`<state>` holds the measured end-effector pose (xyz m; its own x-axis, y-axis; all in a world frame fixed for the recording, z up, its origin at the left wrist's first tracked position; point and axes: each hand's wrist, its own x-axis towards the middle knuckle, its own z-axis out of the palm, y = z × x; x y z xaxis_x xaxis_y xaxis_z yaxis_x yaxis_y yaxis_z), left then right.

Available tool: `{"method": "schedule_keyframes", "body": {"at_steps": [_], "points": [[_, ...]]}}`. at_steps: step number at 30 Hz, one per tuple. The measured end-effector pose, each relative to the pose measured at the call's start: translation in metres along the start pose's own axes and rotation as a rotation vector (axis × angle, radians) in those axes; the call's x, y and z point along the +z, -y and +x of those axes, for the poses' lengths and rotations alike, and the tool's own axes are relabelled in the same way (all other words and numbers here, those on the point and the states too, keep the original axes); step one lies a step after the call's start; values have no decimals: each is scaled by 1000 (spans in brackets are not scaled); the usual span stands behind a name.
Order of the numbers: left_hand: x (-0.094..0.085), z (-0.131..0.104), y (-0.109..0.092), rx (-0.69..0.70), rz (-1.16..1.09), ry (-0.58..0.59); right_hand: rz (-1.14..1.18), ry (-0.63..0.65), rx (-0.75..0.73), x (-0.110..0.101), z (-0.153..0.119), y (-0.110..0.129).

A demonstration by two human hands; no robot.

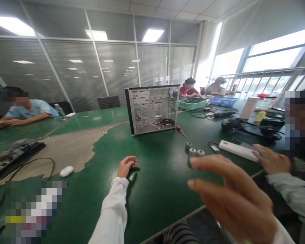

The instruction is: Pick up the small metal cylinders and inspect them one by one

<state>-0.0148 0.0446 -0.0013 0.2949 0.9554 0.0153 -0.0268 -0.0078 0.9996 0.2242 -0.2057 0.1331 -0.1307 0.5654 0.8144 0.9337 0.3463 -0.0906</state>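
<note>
My left hand (pixel 127 166) rests on the green table with its fingers loosely curled and the thumb against them; I see nothing in it. Raised close to the camera, my right hand (pixel 240 195) is slightly blurred, its thumb and fingertips apart and nothing between them. Just beyond its fingertips stand three small grey metal cylinders (pixel 192 152), partly covered by the hand. Farther off, an opened computer case (pixel 154 110) stands upright, showing its metal frame and loose cables. A screwdriver (pixel 181 130) with an orange and black handle lies at its right corner.
On the right, a co-worker's hand (pixel 273 159) touches a white power strip (pixel 237 150). Black headgear (pixel 251 128), a green basket (pixel 193 104) and a blue basket (pixel 223 101) lie beyond. A white oval object (pixel 66 171) and a black strip of parts (pixel 14 157) sit left.
</note>
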Motion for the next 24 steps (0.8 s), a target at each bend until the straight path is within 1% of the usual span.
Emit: {"method": "schedule_keyframes", "body": {"at_steps": [1,2,3,5,6,8,9,11,12,14,16,18,21,24], "points": [[0,0,0,0,-3,0,-20,0,54,8,2,-3],[0,0,0,1,-8,0,-91,-9,136,16,0,-15],[0,0,0,2,-14,2,-177,-30,244,24,-5,-35],[0,0,0,5,-23,7,-365,-15,430,39,-25,-89],[0,0,0,5,-24,7,-427,23,531,47,-39,-117],[0,0,1,3,-23,3,-415,149,692,60,-68,-164],[-1,0,1,2,-23,0,-356,210,760,66,-81,-181],[-1,0,1,2,-28,-2,-246,290,849,74,-100,-198],[-1,0,2,4,-33,-1,-216,306,874,76,-106,-201],[-2,0,3,10,-44,3,-203,304,895,77,-112,-198],[-2,0,4,16,-52,9,-220,294,905,76,-113,-188],[-3,0,4,21,-60,13,-241,294,918,76,-112,-173],[-2,0,5,21,-65,11,-179,319,873,82,-105,-140],[-1,0,5,17,-58,9,28,374,727,100,-87,-94]]}}
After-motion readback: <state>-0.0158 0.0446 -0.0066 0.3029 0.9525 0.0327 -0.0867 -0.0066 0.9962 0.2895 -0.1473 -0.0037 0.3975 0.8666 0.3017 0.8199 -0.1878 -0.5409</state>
